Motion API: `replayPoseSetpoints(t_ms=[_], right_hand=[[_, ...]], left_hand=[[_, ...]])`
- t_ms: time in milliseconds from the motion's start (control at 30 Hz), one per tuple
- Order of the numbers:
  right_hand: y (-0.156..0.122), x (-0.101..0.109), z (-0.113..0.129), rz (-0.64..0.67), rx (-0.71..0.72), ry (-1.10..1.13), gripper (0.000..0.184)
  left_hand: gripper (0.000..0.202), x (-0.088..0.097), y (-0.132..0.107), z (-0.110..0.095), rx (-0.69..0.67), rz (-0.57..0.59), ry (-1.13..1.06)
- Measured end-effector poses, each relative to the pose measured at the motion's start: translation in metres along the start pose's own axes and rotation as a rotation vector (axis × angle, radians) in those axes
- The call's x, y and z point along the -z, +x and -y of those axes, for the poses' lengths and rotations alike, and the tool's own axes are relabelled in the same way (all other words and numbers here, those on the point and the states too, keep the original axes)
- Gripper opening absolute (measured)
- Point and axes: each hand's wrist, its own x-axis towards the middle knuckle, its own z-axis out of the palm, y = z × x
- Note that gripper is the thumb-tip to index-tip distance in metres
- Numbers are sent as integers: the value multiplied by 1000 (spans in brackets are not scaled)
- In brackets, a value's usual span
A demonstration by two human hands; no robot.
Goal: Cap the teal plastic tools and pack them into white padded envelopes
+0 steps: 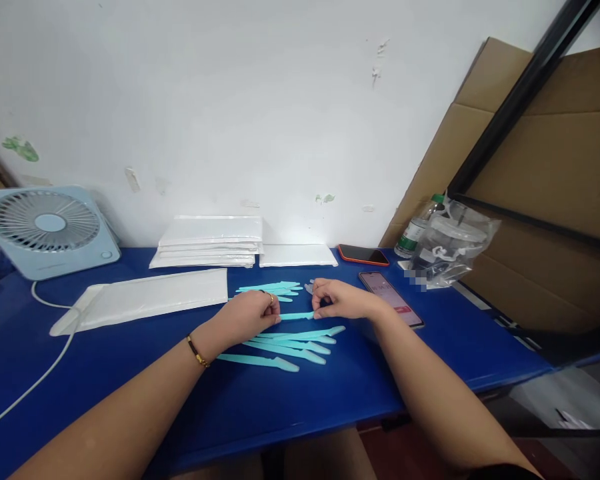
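Turquoise stick (296, 316) spans the space between two hands, left of the lit phone (391, 299). The left hand (253, 312) has thumb and fingers closed on the stick's end farther from that phone; the right hand (333, 299), just left of the phone, pinches the nearer end, fingertips together, though whether they also hold something smaller is hidden. More sticks (305, 335) lie fanned out left of the phone, nearer the person; another bunch (280, 285) lies left of it, behind the hands. Beyond the phone is an orange-edged phone (363, 255); to its right, a bagged cup (447, 243).
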Motion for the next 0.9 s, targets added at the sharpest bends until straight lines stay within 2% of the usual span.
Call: replayPoseSetpoints(t_ms=[100, 200, 300, 333, 400, 533, 600, 700, 800, 900], right_hand=[[3, -1, -8, -156, -25, -1, 18], [4, 0, -19, -299, -126, -12, 16], [1, 6, -22, -380, -207, -23, 16], [-2, 8, -20, -375, -208, -14, 16], [-9, 15, -14, -280, -173, 26, 17], [-22, 21, -5, 109, -82, 81, 25], [-22, 19, -4, 196, -82, 60, 23], [-14, 11, -1, 164, -73, 22, 16], [-5, 3, 2, 37, -42, -11, 14], [1, -1, 1, -85, -33, -51, 13]], left_hand=[[20, 6, 3, 13, 60, -80, 79], [20, 12, 4, 29, 121, -150, 181], [19, 14, 4, 39, 146, -212, 229], [21, 13, 4, 40, 141, -232, 227], [25, 12, 3, 36, 108, -237, 182], [31, 7, -1, 17, 7, -70, 17], [33, 5, -3, 8, -37, -12, -27], [34, 1, -4, 0, -71, 15, -35], [31, 0, -3, -3, -84, 0, 4], [27, 3, 0, 2, -71, -67, 75]])
